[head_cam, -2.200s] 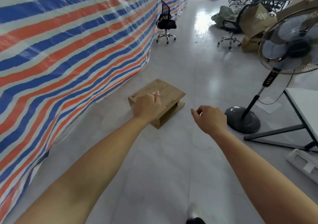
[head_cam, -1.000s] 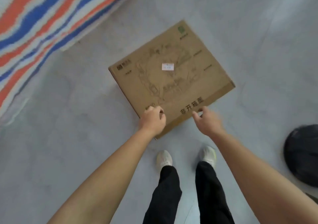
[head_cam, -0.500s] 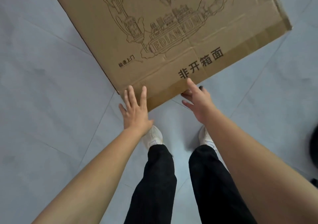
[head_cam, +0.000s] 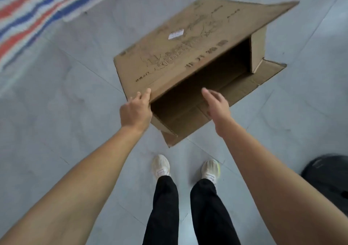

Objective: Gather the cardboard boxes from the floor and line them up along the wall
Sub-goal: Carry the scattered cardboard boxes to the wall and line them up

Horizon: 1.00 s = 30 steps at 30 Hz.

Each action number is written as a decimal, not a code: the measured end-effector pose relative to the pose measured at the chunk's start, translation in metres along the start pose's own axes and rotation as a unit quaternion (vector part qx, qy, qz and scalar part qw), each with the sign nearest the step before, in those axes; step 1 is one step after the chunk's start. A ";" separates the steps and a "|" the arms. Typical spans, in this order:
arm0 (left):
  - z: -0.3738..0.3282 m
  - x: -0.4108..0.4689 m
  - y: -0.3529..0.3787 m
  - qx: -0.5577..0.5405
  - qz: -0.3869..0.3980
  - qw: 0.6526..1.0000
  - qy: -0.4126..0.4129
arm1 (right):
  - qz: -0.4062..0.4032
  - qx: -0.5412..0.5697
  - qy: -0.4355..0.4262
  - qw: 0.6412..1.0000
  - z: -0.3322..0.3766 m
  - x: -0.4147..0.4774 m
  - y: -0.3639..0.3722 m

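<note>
The step in hand looks like the pick-up of one cardboard box, which lies on the tiled floor just ahead of both hands, its open mouth turned toward the person and its printed top panel sloping up and away. The left hand is at the near corner of that panel, fingers curled over the edge as if pinching it; the thumb is hidden, so how firm the hold is cannot be told. The right hand hovers in front of the open mouth, fingers loosely spread, touching nothing. Below and beyond it, a bottom flap lies flat on the floor. The next move probably calls for the right hand to take the panel edge or a side wall farther to its own right, so that the loose, floppy box lifts level and does not fold. A striped tarpaulin runs well beyond and to the left of the left hand, likely the side to carry toward, with bare floor in between. Behind and to the right of the right hand sits a dark round object, blurred, worth avoiding in a turn. The person's shoes stand near the box's closest corner.
</note>
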State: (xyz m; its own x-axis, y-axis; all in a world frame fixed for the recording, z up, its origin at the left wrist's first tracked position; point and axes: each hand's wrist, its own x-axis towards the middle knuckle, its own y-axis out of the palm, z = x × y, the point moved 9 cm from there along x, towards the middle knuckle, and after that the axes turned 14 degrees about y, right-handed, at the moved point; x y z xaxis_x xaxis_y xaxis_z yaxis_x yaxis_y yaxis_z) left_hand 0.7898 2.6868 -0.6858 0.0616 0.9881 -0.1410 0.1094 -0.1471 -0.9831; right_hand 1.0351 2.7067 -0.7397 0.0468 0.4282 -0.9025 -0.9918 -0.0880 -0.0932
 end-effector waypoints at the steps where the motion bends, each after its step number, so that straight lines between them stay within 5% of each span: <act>1: -0.001 0.008 -0.028 -0.005 -0.022 1.000 -0.011 | -0.041 -0.054 0.007 0.998 -0.002 -0.011 -0.010; 3: 0.000 0.011 -0.083 -0.029 -0.043 0.997 -0.064 | -0.124 -0.187 0.036 0.974 -0.009 -0.043 -0.027; 6: 0.003 -0.005 -0.132 -0.062 -0.044 0.989 -0.124 | -0.171 -0.195 0.058 0.964 -0.013 -0.087 -0.036; 11: 0.023 -0.106 -0.200 -0.110 -0.055 0.966 -0.227 | -0.058 -0.175 -0.010 0.983 0.019 -0.171 0.006; 16: 0.057 -0.245 -0.256 -0.133 -0.091 0.916 -0.369 | 0.009 -0.276 -0.088 0.957 0.034 -0.267 0.061; 24: 0.098 -0.497 -0.368 -0.107 -0.205 0.826 -0.515 | 0.115 -0.403 -0.289 0.861 0.016 -0.470 0.219; 30: 0.099 -0.742 -0.418 -0.091 -0.279 0.743 -0.602 | 0.172 -0.459 -0.426 0.760 -0.105 -0.646 0.331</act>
State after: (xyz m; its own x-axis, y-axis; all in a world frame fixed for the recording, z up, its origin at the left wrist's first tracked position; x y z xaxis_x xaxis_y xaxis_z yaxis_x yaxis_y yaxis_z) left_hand 0.6003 2.0194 -0.1816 -0.9632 0.2059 0.1728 -0.0766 0.4059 -0.9107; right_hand 0.6896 2.3064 -0.2320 -0.6789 0.6303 -0.3766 -0.4075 -0.7501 -0.5208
